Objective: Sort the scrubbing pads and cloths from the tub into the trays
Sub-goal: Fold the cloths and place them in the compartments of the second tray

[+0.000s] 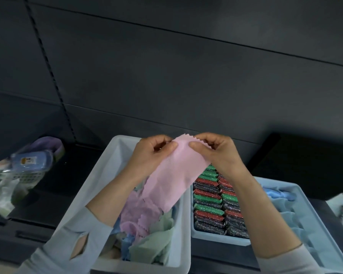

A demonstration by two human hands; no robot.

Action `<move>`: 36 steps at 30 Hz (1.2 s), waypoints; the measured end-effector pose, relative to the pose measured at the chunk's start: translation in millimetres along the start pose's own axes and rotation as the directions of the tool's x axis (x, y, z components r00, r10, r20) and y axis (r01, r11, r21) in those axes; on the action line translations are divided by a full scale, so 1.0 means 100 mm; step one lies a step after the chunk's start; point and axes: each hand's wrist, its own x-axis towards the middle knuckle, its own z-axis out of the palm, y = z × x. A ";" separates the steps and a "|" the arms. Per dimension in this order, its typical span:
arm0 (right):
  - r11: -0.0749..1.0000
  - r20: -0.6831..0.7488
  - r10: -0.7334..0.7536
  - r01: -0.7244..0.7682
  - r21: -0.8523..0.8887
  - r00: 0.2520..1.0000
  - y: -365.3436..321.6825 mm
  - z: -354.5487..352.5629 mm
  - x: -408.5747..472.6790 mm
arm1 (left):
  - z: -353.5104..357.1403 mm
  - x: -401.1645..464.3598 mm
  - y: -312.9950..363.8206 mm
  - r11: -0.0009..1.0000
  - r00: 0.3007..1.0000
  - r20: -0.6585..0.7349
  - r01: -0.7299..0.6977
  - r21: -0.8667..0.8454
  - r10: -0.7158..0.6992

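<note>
Left hand (152, 153): fingers pinching the upper left corner of the pink zigzag-edged cloth (166, 178), thumb on the near face.
Right hand (214, 151): fingers curled, thumb and forefinger pinching the upper right corner of the same cloth.
Pink cloth: held up, stretched between both hands, hanging down over the gap between two containers; lower end dangling just above the loose heap.
Pale grey plastic tub (105, 175): at the near middle of the dark worktop (53, 196); still holding a jumble of crumpled pink, pale green and blue cloths (147, 230).
Pale blue tray of glittery scrubbing pads (216, 234): just right of the tub; filled front to back with two tight rows of black, red and green pads standing on edge.
Pale blue tray at far right (325, 246): holding blue cloths, part cut off by the picture's edge.
Done, by the look of it: pads sorted, blue cloths begun.
Left: probably the held pink cloth, plus the mixed heap in the tub; no pink-cloth tray in sight.
White mesh basket with a blue packet (26, 171): near the left edge of the worktop, blurred.
</note>
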 end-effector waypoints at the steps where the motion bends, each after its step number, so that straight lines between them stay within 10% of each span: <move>1: 1.000 -0.013 -0.005 0.005 0.006 1.000 -0.01 0.01 -0.01 | 0.00 -0.01 0.01 1.000 1.000 0.002 -0.007 -0.009 0.007; 11: 0.971 0.134 -0.055 0.022 0.238 0.989 -0.04 -0.22 -0.07 | -0.11 -0.04 0.00 0.977 0.994 0.072 0.095 -0.193 -0.083; 29: 0.922 -0.110 -0.216 0.165 -0.350 0.970 -0.08 0.15 0.06 | 0.07 -0.07 0.21 0.979 0.999 0.040 0.018 -0.203 -0.010; 36: 0.751 -0.020 -0.227 0.162 -0.639 0.974 -0.01 -0.05 0.03 | -0.12 0.08 0.10 0.992 0.970 -0.211 -0.120 0.030 0.123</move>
